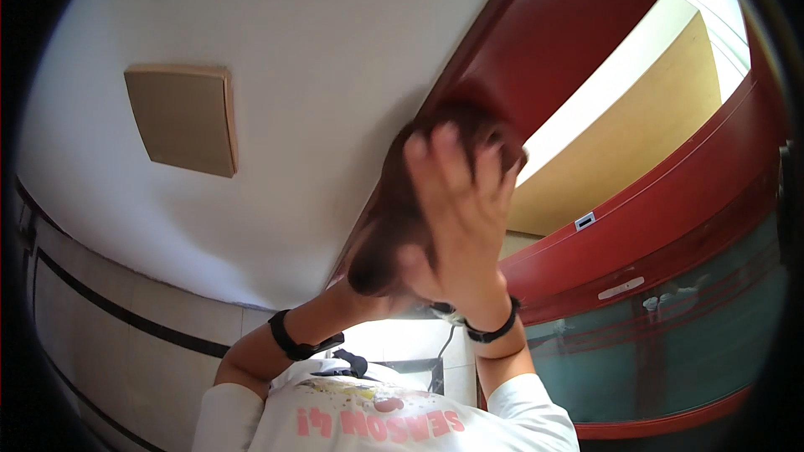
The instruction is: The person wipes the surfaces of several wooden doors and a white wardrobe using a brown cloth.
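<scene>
A dark brown cloth (pixel 394 209), bunched and blurred, is pressed up against the dark red door frame (pixel 536 42). My right hand (pixel 465 201) lies over its right part, fingers spread and thumb apart, smeared a little by motion. From the lower left, my left forearm reaches up to the cloth's lower end. Only the base of my left hand (pixel 377 305) shows there; the cloth covers its fingers. Black bands circle both wrists.
White wall (pixel 318 59) fills the left, with a square beige switch plate (pixel 180 120). To the right stands a red door (pixel 586 251) with a small latch plate (pixel 584 222) and greenish glass panel (pixel 670 343). A tan panel (pixel 628 134) shows through the opening. Tiles (pixel 109 293) line the lower left.
</scene>
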`<state>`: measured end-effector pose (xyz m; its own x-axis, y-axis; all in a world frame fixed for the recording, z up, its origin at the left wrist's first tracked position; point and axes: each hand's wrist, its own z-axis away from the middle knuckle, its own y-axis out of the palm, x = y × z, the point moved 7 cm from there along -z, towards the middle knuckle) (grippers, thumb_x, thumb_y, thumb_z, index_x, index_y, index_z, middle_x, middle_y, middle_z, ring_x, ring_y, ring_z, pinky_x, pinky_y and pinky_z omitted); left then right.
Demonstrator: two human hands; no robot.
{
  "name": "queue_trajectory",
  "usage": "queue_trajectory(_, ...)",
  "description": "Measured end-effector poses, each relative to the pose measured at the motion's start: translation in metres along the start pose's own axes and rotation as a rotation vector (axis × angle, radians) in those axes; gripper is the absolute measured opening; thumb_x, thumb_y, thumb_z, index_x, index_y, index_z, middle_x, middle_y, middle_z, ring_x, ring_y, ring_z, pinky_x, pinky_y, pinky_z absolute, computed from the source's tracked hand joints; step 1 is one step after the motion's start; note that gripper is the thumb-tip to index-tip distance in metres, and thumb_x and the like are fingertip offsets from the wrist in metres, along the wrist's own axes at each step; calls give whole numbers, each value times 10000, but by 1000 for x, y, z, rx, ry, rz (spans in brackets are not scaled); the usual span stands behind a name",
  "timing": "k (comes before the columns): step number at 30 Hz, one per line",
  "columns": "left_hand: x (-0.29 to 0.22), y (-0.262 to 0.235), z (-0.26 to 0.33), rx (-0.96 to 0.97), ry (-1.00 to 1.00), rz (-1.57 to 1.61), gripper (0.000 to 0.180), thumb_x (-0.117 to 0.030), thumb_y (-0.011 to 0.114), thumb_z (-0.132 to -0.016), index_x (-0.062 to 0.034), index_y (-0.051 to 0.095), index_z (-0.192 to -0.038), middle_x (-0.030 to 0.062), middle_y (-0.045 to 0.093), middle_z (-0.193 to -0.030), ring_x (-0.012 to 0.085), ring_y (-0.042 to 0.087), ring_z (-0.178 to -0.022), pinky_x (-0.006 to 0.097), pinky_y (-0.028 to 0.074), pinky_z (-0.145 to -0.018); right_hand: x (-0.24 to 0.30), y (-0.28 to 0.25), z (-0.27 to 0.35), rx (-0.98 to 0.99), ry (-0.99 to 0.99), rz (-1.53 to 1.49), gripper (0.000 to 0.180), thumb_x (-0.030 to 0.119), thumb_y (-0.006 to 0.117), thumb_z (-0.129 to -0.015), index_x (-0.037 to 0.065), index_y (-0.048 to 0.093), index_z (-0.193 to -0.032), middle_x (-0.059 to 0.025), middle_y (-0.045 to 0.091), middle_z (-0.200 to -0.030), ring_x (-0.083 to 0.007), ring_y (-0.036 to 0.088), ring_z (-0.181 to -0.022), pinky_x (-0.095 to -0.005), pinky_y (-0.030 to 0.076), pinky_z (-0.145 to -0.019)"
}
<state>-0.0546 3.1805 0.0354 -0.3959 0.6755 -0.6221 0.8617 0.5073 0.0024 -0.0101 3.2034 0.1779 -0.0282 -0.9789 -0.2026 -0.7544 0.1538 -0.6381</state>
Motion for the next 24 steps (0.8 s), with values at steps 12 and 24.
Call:
queue_trajectory(12, 24, 15, 23, 184, -173, 25, 472, -64, 595, -687, 14, 434, -1123, 229, 457, -1093, 367, 475, -971, 431, 373, -877, 6, 21, 36, -148, -44, 47, 519, 343, 538, -664, 134, 523, -1140, 41, 454, -1179, -202, 396, -960, -426, 329, -803)
queue_trajectory(24, -75, 12, -46, -64, 413, -711, 562, -90, 548, -718, 94, 298, -1186, 300, 351, -1160, 411, 432, -992, 467, 345, -835, -12, -34, -38, -251, 25, 194, 526, 178, 528, -670, 105, 473, -1188, -48, 368, -1273, -293, 284, -1140, -497, 241, -891)
